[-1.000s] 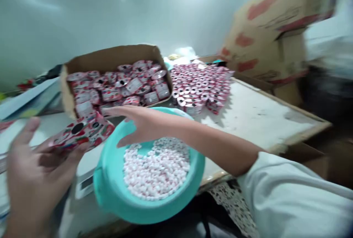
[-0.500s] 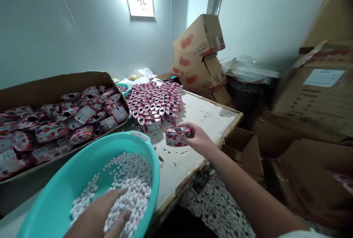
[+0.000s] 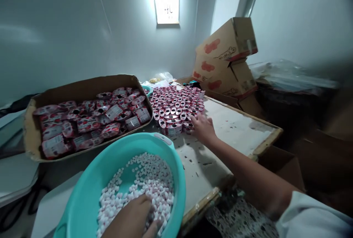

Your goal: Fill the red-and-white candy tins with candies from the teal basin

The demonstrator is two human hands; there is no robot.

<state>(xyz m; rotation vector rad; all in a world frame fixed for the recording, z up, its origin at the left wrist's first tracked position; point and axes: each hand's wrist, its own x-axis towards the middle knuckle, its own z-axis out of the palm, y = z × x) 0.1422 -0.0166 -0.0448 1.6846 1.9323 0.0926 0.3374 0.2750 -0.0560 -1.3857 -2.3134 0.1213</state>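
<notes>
My left hand [image 3: 135, 216] reaches into a turquoise basin [image 3: 180, 164], its fingers curled down among small white tablets [image 3: 158, 188]; the fingertips are partly hidden. On the table, my right hand [image 3: 203, 127] is at the near right edge of a tightly packed cluster of upright, open-topped red printed packets [image 3: 179, 100]. Its fingers close on one packet [image 3: 188, 124], which the hand partly covers. Dark openings show in the tops of the packets.
Left of the cluster, a cardboard tray [image 3: 33, 135] holds many more jumbled packets [image 3: 88, 124]. Stacked cartons [image 3: 220, 56] lean behind the worktable [image 3: 234, 114]. Dark scraps lie on its surface. A smaller turquoise bowl [image 3: 149, 90] stands at the back, and an open carton [image 3: 284, 164] is below the table's right edge.
My right hand has carried a packet forward to the edge of the cluster. My left hand's fingers have curled deeper into the tablets. The view has turned left.
</notes>
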